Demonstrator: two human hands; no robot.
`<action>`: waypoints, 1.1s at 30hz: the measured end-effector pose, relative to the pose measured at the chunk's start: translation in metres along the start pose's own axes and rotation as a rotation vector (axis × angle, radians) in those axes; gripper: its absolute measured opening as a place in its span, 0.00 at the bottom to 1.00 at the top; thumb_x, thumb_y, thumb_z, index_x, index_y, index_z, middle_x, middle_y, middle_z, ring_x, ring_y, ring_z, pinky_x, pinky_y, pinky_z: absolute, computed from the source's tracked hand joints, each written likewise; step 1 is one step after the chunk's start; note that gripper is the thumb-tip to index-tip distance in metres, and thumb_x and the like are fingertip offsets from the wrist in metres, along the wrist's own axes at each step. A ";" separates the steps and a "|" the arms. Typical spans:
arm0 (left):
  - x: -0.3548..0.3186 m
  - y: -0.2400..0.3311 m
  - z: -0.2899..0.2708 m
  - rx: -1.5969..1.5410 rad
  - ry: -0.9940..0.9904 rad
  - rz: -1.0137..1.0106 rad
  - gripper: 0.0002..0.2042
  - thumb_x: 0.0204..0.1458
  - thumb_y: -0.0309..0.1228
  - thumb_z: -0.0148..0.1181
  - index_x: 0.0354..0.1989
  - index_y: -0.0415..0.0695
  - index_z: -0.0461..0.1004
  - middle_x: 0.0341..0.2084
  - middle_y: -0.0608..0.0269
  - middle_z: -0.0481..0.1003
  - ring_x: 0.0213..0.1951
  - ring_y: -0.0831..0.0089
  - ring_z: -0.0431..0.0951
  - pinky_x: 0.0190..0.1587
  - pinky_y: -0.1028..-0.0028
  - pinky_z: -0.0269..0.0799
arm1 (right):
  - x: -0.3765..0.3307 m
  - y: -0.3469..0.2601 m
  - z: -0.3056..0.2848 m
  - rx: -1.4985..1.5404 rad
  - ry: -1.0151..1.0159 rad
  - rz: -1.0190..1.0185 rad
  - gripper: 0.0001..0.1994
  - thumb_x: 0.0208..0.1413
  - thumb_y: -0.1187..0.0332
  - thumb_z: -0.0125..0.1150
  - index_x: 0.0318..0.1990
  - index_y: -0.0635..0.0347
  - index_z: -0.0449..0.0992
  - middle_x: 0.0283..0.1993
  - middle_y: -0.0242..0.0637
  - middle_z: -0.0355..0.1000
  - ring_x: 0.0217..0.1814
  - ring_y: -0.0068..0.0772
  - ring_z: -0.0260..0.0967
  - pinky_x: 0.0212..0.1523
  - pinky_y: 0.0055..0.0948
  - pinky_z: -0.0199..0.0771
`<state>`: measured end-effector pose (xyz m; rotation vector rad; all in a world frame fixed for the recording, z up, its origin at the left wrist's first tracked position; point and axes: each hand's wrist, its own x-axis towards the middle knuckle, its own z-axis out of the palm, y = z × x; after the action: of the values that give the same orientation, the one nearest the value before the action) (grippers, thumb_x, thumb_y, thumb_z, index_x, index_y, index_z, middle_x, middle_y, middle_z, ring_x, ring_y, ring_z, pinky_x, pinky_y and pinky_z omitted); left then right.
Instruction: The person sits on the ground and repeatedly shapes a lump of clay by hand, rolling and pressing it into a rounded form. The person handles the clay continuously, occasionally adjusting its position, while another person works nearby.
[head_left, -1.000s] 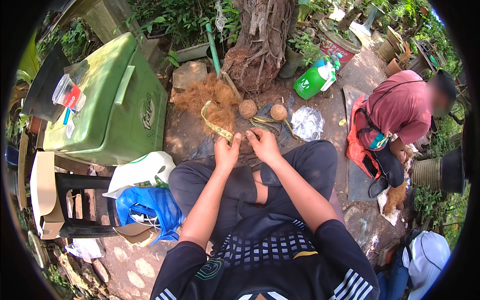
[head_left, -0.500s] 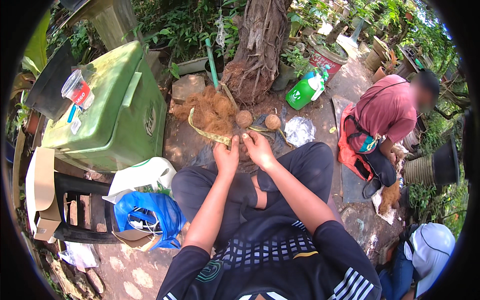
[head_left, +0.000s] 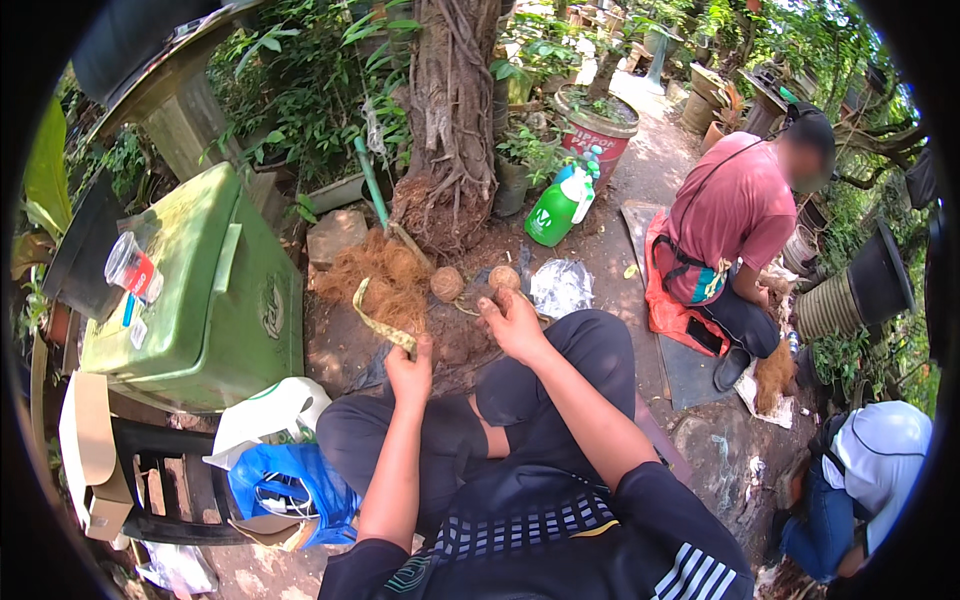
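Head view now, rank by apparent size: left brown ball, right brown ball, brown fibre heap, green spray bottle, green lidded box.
1. Green lidded box
2. Brown fibre heap
3. Green spray bottle
Left brown ball and right brown ball: smallest, too alike to rank.

Left hand [head_left: 408, 375]: now clearly apart from the right hand [head_left: 515, 328]
Right fingertips [head_left: 487, 305]: nearer the right brown ball [head_left: 504, 278]
Lower-right co-worker [head_left: 880, 450]: more in view

Fibre heap [head_left: 378, 275] left of balls [head_left: 446, 285], tree trunk [head_left: 452, 120] behind them, spray bottle [head_left: 552, 216] right of trunk
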<state>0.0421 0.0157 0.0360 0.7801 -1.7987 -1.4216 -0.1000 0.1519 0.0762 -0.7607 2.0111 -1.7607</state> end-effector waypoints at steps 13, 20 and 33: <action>0.011 0.003 0.016 -0.485 -0.095 -0.279 0.07 0.62 0.32 0.58 0.41 0.41 0.72 0.35 0.62 0.76 0.35 0.76 0.76 0.40 0.71 0.74 | 0.012 0.054 -0.024 0.045 0.038 0.161 0.27 0.63 0.61 0.58 0.60 0.77 0.64 0.42 0.44 0.76 0.33 0.25 0.74 0.36 0.28 0.73; 0.051 0.070 0.010 -0.966 -0.431 -0.434 0.15 0.63 0.44 0.54 0.38 0.44 0.69 0.30 0.60 0.74 0.38 0.62 0.79 0.40 0.61 0.78 | 0.030 0.070 -0.028 0.260 0.006 0.192 0.23 0.64 0.69 0.56 0.62 0.73 0.62 0.49 0.43 0.73 0.41 0.25 0.72 0.39 0.25 0.75; 0.065 0.113 0.042 -0.760 -0.214 -0.291 0.23 0.65 0.54 0.43 0.46 0.45 0.70 0.45 0.57 0.75 0.47 0.61 0.76 0.51 0.59 0.73 | 0.019 0.064 -0.042 0.400 -0.037 0.136 0.21 0.69 0.58 0.49 0.62 0.62 0.63 0.46 0.39 0.77 0.36 0.21 0.72 0.38 0.22 0.71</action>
<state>-0.0331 0.0112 0.1506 0.4986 -1.1400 -2.2465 -0.1507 0.1786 0.0212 -0.5111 1.5703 -1.9614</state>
